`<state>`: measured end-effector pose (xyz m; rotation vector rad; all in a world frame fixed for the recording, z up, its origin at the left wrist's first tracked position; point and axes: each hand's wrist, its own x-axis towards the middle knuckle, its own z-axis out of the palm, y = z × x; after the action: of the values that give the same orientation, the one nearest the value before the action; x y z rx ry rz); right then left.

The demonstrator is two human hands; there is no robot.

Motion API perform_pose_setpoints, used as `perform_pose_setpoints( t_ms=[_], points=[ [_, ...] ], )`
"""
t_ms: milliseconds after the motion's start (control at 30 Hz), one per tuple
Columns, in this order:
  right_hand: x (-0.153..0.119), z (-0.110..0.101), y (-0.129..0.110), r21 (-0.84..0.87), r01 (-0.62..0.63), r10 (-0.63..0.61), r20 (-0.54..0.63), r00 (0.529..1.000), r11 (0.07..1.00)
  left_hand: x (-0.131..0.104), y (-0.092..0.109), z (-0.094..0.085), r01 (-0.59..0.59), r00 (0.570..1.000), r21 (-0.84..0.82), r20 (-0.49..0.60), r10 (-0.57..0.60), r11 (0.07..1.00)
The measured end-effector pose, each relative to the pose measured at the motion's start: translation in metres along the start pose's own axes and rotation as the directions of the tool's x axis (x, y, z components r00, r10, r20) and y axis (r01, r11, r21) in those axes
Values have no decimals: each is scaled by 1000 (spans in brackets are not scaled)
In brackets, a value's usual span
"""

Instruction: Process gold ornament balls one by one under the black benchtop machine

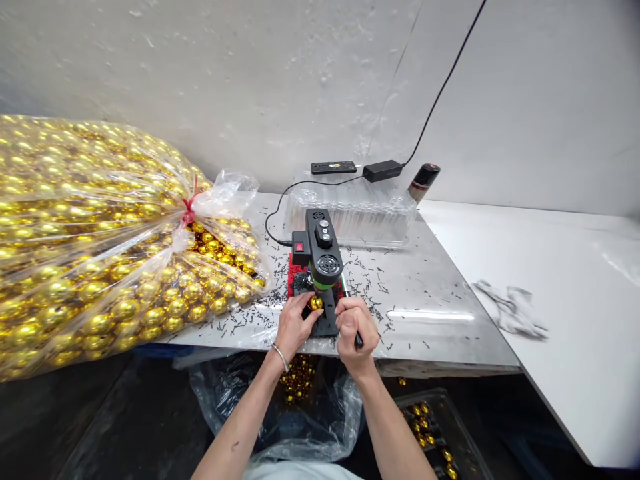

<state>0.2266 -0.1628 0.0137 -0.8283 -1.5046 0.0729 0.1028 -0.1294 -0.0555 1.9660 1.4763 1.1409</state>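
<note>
A small black machine (325,250) with a red switch stands on the metal table. Under its head, on the black base plate (327,323), sits a shiny gold ball (315,303). My left hand (294,325) holds this ball between thumb and fingers. My right hand (357,331) is closed around the machine's black lever (359,340), to the right of the ball. Part of a red mat (291,280) shows beneath the machine.
A large clear bag of gold balls (90,253) lies at left. Black scraps litter the metal table (435,293). Behind are a clear plastic box (350,210), a power adapter (383,171) and a can (424,182). Below hangs an open bag (225,393); gloves (510,310) lie right.
</note>
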Motion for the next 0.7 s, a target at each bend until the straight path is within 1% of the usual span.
perform_pose_setpoints(
  t_ms=[67, 167, 333, 533, 700],
  points=[
    [-2, 0, 1, 6, -8, 8, -4, 1000, 1000, -1, -3, 3, -35, 999, 19, -23, 35, 999],
    [-8, 1, 5, 7, -7, 7, -3, 1000, 1000, -3, -7, 6, -54, 997, 39, -56, 56, 998],
    [-21, 3, 19, -47, 68, -66, 36, 997, 997, -4, -7, 8, -63, 996, 52, -64, 66, 997],
    [-34, 8, 34, -70, 104, -107, -33, 994, 992, -4, -8, 8, -64, 995, 42, -69, 67, 997],
    [-36, 6, 39, -104, 195, -185, 99, 978, 975, -5, -9, 8, -66, 995, 31, -68, 68, 997]
  ],
)
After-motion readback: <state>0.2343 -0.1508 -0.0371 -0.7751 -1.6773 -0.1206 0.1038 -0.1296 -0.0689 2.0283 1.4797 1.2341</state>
